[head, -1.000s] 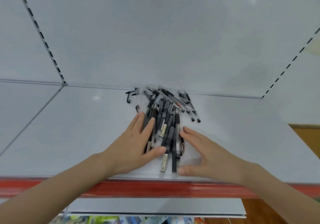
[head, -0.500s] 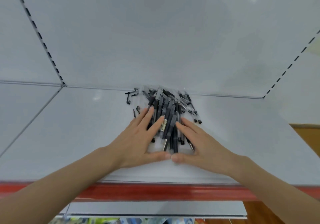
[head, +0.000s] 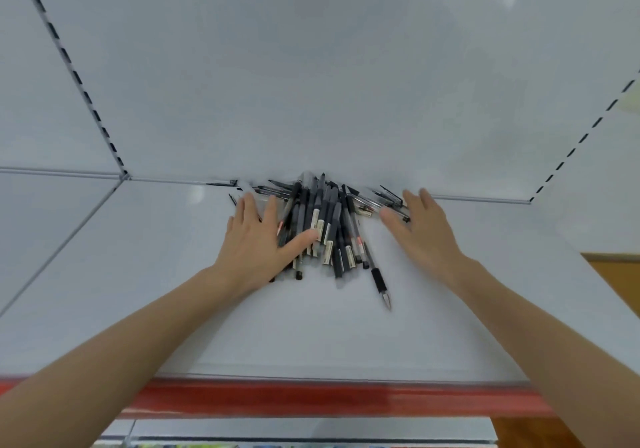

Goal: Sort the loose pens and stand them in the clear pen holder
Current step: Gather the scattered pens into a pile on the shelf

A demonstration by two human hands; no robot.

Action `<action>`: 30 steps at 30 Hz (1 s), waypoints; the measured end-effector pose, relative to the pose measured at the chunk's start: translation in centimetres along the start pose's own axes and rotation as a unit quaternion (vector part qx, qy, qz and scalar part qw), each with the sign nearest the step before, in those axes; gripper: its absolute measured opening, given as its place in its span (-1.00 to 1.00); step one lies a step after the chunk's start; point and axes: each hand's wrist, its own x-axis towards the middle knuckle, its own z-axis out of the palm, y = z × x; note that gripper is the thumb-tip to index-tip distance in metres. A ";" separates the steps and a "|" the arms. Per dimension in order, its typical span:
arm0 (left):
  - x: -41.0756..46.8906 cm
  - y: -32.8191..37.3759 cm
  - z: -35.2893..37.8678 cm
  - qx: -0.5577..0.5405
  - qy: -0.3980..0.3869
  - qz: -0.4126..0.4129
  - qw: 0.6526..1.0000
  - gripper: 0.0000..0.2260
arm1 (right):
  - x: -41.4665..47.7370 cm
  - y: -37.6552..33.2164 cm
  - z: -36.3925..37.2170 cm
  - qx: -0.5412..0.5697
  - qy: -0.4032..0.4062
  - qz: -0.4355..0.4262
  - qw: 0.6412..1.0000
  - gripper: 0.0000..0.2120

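Note:
A heap of black and clear pens (head: 325, 226) lies on the white shelf (head: 311, 337), pushed up near its back wall. My left hand (head: 259, 243) lies flat on the left side of the heap, fingers straight, thumb across several barrels. My right hand (head: 419, 229) rests flat at the heap's right edge, fingers spread over a few stray pens by the wall. One pen with a black grip (head: 379, 281) sticks out toward me from the heap. No clear pen holder is in view.
The shelf's back panel (head: 311, 84) rises right behind the pens. A red strip (head: 311, 397) runs along the shelf's front edge. Slotted uprights (head: 76, 77) stand at both sides. A lower shelf shows beneath.
Both hands have slid away from me, pushing the pens back against the wall. My right hand has swung out from the heap's near end to its right edge.

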 end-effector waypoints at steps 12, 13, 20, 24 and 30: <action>1.2 1.0 0.2 -0.055 0.004 0.035 0.998 -0.24 | -0.1 -1.8 0.9 0.016 -0.035 -0.034 0.999 -0.72; 1.1 0.9 0.1 -0.047 0.022 0.024 0.998 -0.22 | -0.3 -1.6 0.7 0.024 -0.028 -0.032 0.999 -0.66; 2.5 -0.1 0.3 0.004 0.033 -0.053 0.998 -0.04 | 0.6 -1.6 1.0 0.050 -0.053 -0.006 0.997 -0.32; 3.2 0.0 0.1 0.003 0.004 -0.017 1.000 -0.15 | 0.0 -2.6 2.2 0.074 -0.056 -0.039 0.995 -0.35; 3.5 -0.5 -0.4 -0.042 0.021 0.035 0.998 -0.41 | -1.2 -3.3 2.5 0.082 -0.071 -0.055 0.993 -0.42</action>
